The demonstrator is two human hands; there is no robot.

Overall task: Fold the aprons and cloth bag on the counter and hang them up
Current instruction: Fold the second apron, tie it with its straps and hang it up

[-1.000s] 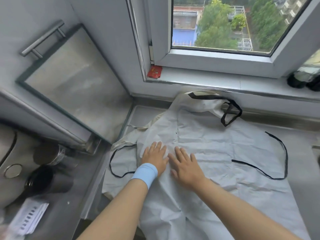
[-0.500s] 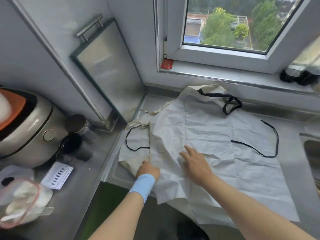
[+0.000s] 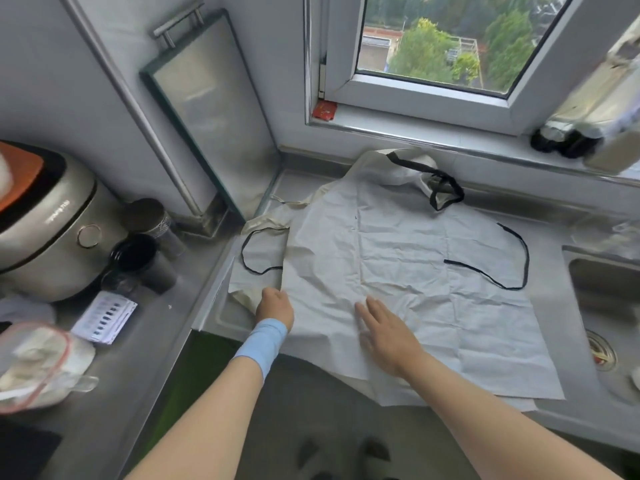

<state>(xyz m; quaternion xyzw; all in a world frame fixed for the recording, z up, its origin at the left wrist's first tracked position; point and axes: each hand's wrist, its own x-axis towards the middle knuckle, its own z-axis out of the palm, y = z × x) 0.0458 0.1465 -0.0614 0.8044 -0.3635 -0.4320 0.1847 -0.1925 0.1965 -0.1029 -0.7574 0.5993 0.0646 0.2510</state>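
The left hand (image 3: 275,306), a blue band on its wrist, was curled around the left edge of the apron (image 3: 415,258) and held the fabric near the front of the counter (image 3: 549,237). The right hand (image 3: 384,332) lay flat on the apron's lower middle, fingers straight and slightly spread. The white apron was spread creased across the counter, its bottom hem hanging a little over the front edge. A second cloth (image 3: 242,289), cream in colour, stuck out from under its left side. One black tie (image 3: 512,265) looped over the apron's right part, and another (image 3: 258,268) curved over the cream cloth. At the far end, the black neck strap (image 3: 445,192) lay bunched against the wall below the window (image 3: 433,46).
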